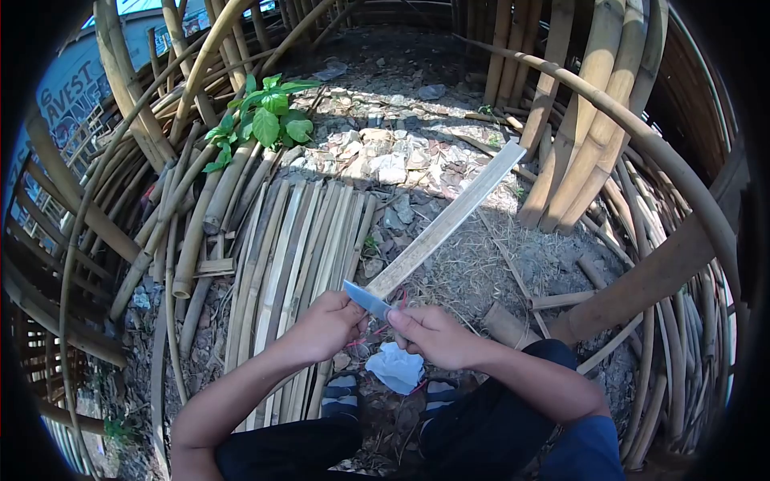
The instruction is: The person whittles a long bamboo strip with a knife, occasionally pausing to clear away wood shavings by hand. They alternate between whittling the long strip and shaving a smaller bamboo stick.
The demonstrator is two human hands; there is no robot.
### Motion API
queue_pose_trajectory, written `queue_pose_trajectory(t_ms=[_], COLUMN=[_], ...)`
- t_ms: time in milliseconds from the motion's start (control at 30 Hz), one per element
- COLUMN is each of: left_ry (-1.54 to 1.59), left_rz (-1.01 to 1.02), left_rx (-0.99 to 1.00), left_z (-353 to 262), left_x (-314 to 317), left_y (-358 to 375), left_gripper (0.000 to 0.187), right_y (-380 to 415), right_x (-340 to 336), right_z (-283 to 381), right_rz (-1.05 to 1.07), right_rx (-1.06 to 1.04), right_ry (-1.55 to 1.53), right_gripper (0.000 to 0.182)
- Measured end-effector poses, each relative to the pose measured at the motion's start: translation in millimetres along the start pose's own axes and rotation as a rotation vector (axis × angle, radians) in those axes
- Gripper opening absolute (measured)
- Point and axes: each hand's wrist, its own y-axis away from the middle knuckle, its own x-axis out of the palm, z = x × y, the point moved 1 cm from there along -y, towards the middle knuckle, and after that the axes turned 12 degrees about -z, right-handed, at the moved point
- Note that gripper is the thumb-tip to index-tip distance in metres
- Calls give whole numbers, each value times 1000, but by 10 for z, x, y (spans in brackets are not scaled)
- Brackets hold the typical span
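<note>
My right hand (437, 337) is closed round the handle of a knife, and its broad steel blade (367, 300) points up and left. Curled beside the blade tip, my left hand (325, 327) grips the near end of a long split bamboo strip (449, 220). The strip slants away to the upper right, its pale inner face showing. The blade lies across the strip near its lower end and hides part of it. The knife handle is mostly covered by my fingers.
Split bamboo slats (297, 240) lie side by side at left. A crumpled white plastic bag (395, 367) sits between my feet. Bamboo poles (597, 120) stand at right, with a curved pole (642, 132) arching across. A leafy plant (269, 116) grows behind the slats, near rubble (385, 164).
</note>
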Motion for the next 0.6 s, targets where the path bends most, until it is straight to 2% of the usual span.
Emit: queue_pose_trajectory(t_ms=[133, 233, 300, 600], left_ry=[-63, -108, -261, -184], left_rz=[-24, -88, -165, -227], left_rx=[67, 89, 134, 160], left_z=[218, 37, -91, -103], left_x=[-51, -31, -1, 40], left_y=[-87, 54, 139, 180], left_gripper=[25, 28, 34, 44], right_y=[-2, -23, -21, 48], right_x=[-26, -38, -51, -103], right_z=[-9, -25, -44, 127], right_rz=[52, -43, -106, -270], right_rx=[80, 14, -17, -54], right_ry=[-50, 26, 105, 228], right_gripper=[56, 57, 57, 56])
